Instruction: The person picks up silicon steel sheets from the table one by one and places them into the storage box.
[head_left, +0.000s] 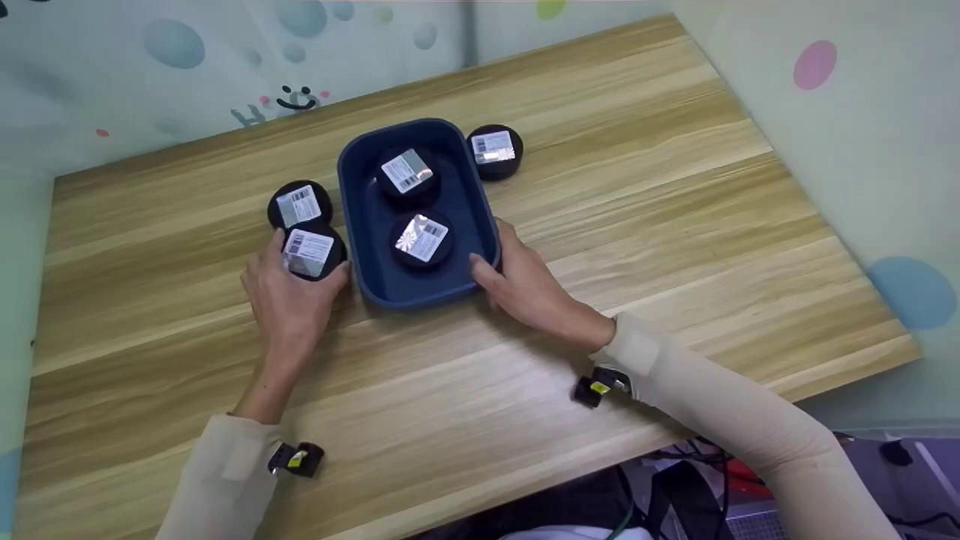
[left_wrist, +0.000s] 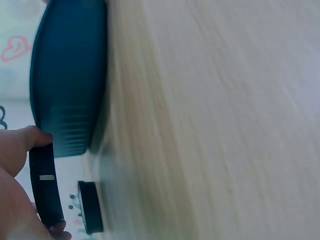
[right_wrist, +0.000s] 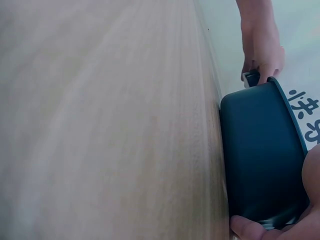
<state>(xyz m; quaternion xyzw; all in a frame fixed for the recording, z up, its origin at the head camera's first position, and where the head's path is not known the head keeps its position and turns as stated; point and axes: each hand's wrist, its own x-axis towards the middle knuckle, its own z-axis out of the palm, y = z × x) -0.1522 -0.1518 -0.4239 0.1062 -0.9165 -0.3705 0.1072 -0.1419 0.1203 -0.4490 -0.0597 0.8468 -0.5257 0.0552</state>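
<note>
My left hand (head_left: 291,304) grips a round black container (head_left: 309,253) with a white barcode label, thumb on one side and fingers on the other. The left wrist view shows this container (left_wrist: 46,185) lifted off the table, beside a dark blue tray (left_wrist: 70,75). Another such container (head_left: 299,204) sits on the table just behind it. With thumb over the rim and fingers outside, my right hand (head_left: 532,289) holds the right side of the tray (head_left: 405,298). Inside the tray lie two labelled black containers, one farther back (head_left: 407,176) and one nearer (head_left: 421,240).
One more black container (head_left: 495,152) stands on the table by the tray's far right side. The wooden table (head_left: 637,187) meets patterned walls (head_left: 375,45) at the back and right. Cables (head_left: 724,480) and dark gear lie below its front edge.
</note>
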